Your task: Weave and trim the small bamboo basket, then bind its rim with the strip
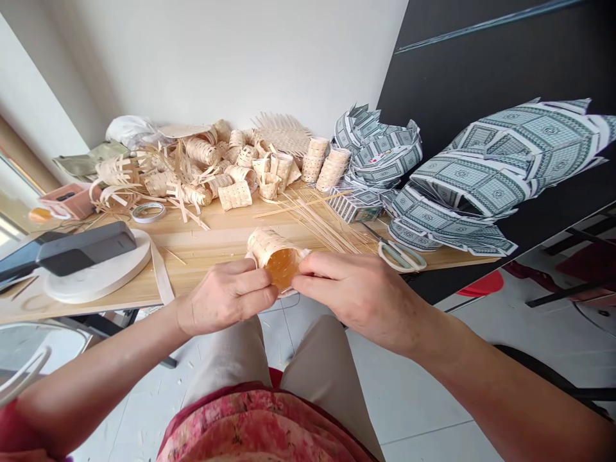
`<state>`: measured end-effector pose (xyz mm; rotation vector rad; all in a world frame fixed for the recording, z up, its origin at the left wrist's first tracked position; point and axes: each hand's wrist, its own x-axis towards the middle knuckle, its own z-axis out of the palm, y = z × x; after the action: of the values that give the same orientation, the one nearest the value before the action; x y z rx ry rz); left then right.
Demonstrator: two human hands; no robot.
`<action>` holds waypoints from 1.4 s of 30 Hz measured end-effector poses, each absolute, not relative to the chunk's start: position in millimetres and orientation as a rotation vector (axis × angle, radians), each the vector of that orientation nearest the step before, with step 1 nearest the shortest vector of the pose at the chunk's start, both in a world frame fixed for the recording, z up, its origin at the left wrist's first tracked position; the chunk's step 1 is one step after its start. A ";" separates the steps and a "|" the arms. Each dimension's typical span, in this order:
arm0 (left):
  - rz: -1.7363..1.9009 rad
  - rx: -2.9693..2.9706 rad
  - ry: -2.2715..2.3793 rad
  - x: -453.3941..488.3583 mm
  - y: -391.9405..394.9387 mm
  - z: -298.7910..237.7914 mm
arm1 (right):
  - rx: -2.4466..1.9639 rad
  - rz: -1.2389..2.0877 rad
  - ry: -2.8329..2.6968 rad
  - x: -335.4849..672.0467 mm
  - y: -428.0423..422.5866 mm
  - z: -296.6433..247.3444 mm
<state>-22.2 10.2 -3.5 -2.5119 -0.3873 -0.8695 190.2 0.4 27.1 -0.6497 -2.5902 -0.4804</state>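
Note:
A small woven cylinder of pale strips (269, 245), like a little basket, lies tilted at the table's front edge with its open mouth toward me. On the left of its rim, my left hand (228, 298) is closed in a grip. The thumb and fingers of my right hand (360, 295) pinch the rim's right side, where a whitish strip shows in part. A thin dark thread or wire (294, 301) hangs below the rim. My fingertips partly hide the rim, so the exact hold there is unclear.
Several woven cylinders (235, 196) and loose strips are heaped at the back. Thin sticks (322, 224) lie beside scissors (402, 255). Folded-paper pieces (481, 173) stand right. At left are a tape roll (149, 212), a coil of white band (96, 276) and a grey device (86, 248).

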 end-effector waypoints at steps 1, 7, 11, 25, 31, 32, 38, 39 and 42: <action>-0.869 -2.513 -0.387 -22.0 10.1 -3.7 | -0.654 -0.471 -2.597 190.9 0.7 26.6; -0.856 -2.524 -0.389 -21.8 8.8 -3.9 | -0.662 -0.442 -2.598 191.5 0.4 24.4; -0.863 -2.548 -0.378 -19.4 8.4 -2.5 | -0.668 -0.445 -2.595 191.1 -0.3 24.5; -0.791 -3.695 -0.724 -5.5 30.1 11.4 | -0.697 0.309 -2.579 203.6 20.6 22.4; -0.718 -3.778 -0.674 0.1 33.2 15.1 | -0.703 0.471 -2.576 212.3 26.3 20.6; -0.709 -3.780 -0.658 1.2 33.4 15.5 | -0.701 0.495 -2.579 213.5 27.0 20.4; -0.646 -3.796 -0.584 6.8 33.8 19.2 | -0.617 0.545 -2.558 217.4 28.5 18.2; -0.641 -3.801 -0.569 7.5 33.7 19.8 | -0.592 0.538 -2.548 217.5 27.9 17.6; -0.657 -3.800 -0.548 9.2 32.9 20.3 | -0.550 0.500 -2.521 216.9 25.4 16.4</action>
<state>9.2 32.9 20.3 -3.8004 -0.5477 -0.6572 216.9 25.4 16.4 -0.5496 -2.5214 0.5001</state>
